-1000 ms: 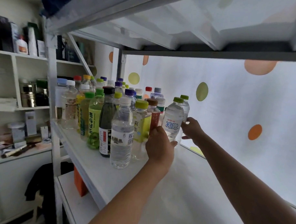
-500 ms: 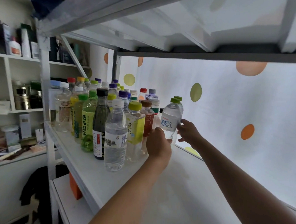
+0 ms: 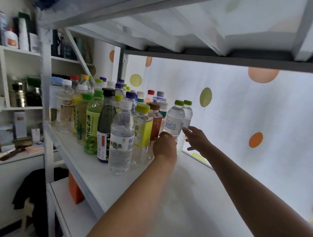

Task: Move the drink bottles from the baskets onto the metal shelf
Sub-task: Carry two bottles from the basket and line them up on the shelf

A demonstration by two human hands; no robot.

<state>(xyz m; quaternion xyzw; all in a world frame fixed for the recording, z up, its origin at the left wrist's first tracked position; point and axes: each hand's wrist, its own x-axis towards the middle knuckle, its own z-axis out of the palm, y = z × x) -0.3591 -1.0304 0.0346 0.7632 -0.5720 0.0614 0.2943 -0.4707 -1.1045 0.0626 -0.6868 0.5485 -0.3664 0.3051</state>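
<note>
Both bare forearms reach far into the scene; the left hand (image 3: 164, 144) is curled (knuckles toward the camera), the right hand (image 3: 197, 140) has fingers spread.

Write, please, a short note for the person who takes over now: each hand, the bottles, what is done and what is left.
Left hand: curled round the lower part of the front green-capped water bottle, which tilts a little.
Right hand: fingers open, touching the second green-capped water bottle just behind.
Done: many drink bottles stand grouped at the left of the metal shelf.
Left: stand these two upright beside the group and let go. The baskets are out of view, so I cannot tell how many bottles remain.
</note>
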